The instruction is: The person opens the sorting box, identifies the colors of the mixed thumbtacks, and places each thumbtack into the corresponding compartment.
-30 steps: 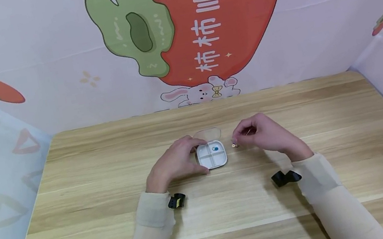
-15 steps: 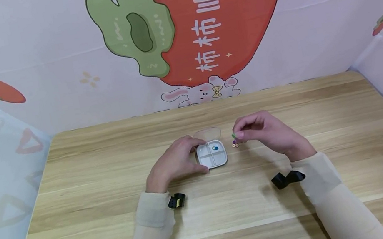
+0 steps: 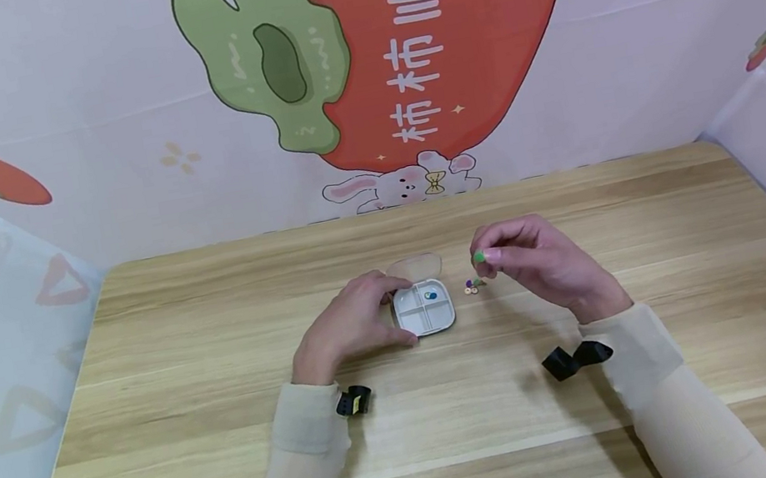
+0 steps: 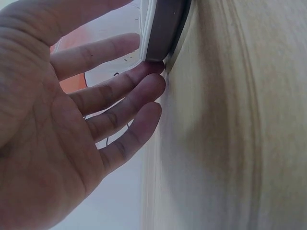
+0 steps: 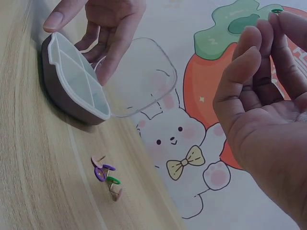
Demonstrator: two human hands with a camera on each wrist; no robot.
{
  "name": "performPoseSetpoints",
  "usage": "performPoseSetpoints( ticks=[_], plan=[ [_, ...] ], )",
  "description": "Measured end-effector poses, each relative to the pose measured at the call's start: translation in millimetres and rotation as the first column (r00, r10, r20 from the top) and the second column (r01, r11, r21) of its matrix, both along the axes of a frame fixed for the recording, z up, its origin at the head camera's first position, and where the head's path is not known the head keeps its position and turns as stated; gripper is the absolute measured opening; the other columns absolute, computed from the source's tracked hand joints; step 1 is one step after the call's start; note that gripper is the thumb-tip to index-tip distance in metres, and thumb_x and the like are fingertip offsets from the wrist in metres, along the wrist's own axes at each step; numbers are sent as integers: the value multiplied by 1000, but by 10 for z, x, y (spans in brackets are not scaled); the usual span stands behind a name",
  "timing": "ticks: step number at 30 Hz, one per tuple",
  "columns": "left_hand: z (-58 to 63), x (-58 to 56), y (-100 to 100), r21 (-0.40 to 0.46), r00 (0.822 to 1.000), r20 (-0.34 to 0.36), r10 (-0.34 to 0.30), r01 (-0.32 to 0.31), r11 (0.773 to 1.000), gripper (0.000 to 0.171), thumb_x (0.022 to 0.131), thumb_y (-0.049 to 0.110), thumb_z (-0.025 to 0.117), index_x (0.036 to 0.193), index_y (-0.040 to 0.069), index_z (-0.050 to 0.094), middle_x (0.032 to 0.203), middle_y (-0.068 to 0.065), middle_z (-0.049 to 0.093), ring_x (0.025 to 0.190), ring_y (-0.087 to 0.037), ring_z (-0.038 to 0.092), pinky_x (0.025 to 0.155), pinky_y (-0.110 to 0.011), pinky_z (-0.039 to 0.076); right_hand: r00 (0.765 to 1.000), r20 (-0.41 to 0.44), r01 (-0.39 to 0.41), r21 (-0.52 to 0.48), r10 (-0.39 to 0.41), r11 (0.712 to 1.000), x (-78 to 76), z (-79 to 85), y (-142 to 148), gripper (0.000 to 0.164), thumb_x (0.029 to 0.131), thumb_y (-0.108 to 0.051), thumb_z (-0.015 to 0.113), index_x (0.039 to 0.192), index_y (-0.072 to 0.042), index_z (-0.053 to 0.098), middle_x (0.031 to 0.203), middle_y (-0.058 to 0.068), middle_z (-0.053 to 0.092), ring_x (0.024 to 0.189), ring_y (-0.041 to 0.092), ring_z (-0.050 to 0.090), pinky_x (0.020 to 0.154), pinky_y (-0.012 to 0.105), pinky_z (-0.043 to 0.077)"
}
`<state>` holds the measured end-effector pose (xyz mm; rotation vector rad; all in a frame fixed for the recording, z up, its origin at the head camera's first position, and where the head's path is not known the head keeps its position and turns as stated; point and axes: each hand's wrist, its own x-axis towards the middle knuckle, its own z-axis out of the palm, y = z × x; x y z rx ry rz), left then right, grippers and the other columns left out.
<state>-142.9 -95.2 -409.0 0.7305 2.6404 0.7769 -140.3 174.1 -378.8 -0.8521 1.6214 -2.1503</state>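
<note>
A small pill box (image 3: 426, 321) with four-way dividers lies on the table, its clear lid (image 3: 415, 268) tipped back. Blue tacks (image 3: 430, 295) sit in its far right compartment. My left hand (image 3: 351, 320) holds the box from the left, thumb at the near side and fingers at the far side. Above the table, to the right of the box, my right hand (image 3: 537, 262) pinches a green thumbtack (image 3: 480, 256) between thumb and index finger. Below it, loose thumbtacks with purple (image 5: 99, 173), green (image 5: 113, 180) and pale pink (image 5: 96, 161) heads lie in a small cluster.
The wood-grain table (image 3: 460, 429) ends at a printed cloth backdrop (image 3: 137, 179) behind the box. Cloth sides stand at left and right. A black wrist camera (image 3: 576, 359) is strapped near the right cuff, another black one (image 3: 353, 401) near the left.
My right hand has lifted up and to the right from the cluster with a green thumbtack in its pinch, leaving the other thumbtacks behind. The left hand and the box have stayed put.
</note>
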Motion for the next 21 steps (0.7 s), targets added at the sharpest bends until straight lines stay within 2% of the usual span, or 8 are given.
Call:
performPoseSetpoints(
  ticks=[7, 11, 13, 17, 21],
  plan=[
    [5, -4, 8, -5, 1000, 4, 0, 0, 1000, 70, 60, 38, 83, 121, 16, 59, 103, 6, 55, 91, -12, 50, 80, -23, 39, 1000, 16, 15, -9, -15, 1000, 3, -12, -7, 15, 90, 2, 47, 93, 3, 61, 83, 12, 53, 77, 27, 47, 71, 35, 41],
    [5, -10, 11, -7, 1000, 5, -6, 6, 1000, 70, 59, 38, 83, 121, 15, 59, 102, 6, 55, 90, -12, 50, 80, -23, 39, 996, 50, 66, 21, -67, 998, 1, -43, -22, 13, 89, 0, 51, 94, 1, 62, 85, 10, 56, 78, 25, 49, 73, 33, 43],
    [2, -15, 12, -4, 1000, 3, -9, 9, 1000, 71, 59, 37, 84, 121, 15, 59, 101, 7, 55, 90, -11, 50, 79, -23, 39, 992, 54, 109, 71, -113, 992, -1, -55, -42, 11, 88, -2, 54, 95, 1, 62, 86, 10, 57, 77, 24, 51, 73, 33, 43],
    [-2, -19, 14, -4, 1000, 0, -11, 11, 1000, 71, 59, 38, 84, 121, 15, 59, 101, 7, 55, 90, -11, 50, 79, -23, 39, 977, 16, 201, 243, -211, 949, -5, -69, -96, 17, 86, -11, 62, 97, 2, 63, 88, 13, 59, 79, 26, 54, 73, 36, 45],
    [0, -18, 19, -2, 1000, 5, -17, 17, 1000, 70, 59, 38, 83, 121, 14, 59, 102, 6, 55, 90, -12, 51, 80, -23, 39, 963, -65, 264, 404, -260, 876, 11, -79, -169, 21, 83, -21, 67, 95, -4, 67, 90, 15, 61, 78, 35, 54, 71, 43, 47]
  ],
)
